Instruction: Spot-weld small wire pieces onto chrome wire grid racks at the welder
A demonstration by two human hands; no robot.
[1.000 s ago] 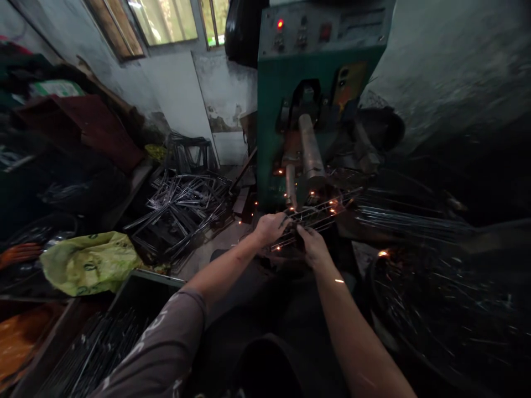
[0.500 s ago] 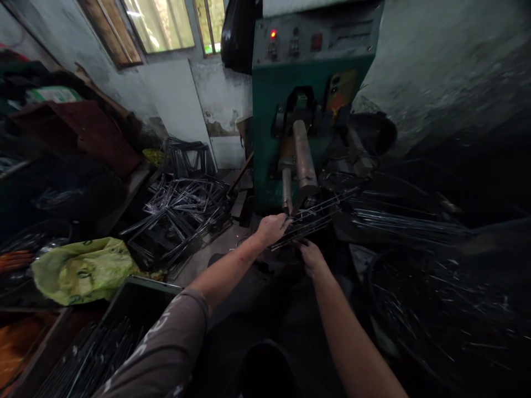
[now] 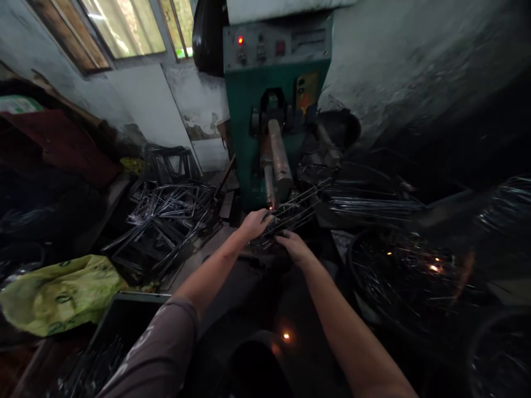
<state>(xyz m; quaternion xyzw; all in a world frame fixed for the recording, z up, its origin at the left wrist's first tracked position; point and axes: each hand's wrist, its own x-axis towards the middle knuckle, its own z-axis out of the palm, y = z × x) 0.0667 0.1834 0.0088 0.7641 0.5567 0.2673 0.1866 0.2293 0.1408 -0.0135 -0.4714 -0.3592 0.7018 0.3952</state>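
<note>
Both hands are at a wire frame (image 3: 305,207) of thin metal rods, which lies slanted below the electrodes of a green spot welder (image 3: 244,143). My left hand (image 3: 254,224) is closed on the near left end of the frame, right beside the lower electrode (image 3: 269,185). A small orange glow shows at that electrode's tip. The thicker copper-coloured upper arm (image 3: 279,157) reaches out above. My right hand (image 3: 292,246) has its fingers curled on the frame's near side; the fingertips are dark and partly hidden among the rods.
Finished-looking rectangular wire frames (image 3: 166,207) lie piled on the left floor. A yellow-green sack (image 3: 62,296) and a bin of rods (image 3: 89,365) stand nearer. A round tub (image 3: 373,276) with small wire pieces stands right, bundled rods (image 3: 373,205) behind it. Glowing sparks fly over the tub and my lap.
Sparks have appeared at the electrode tip, over the tub and near my lap. The view has turned right. Both hands stay at the wire frame under the electrodes.
</note>
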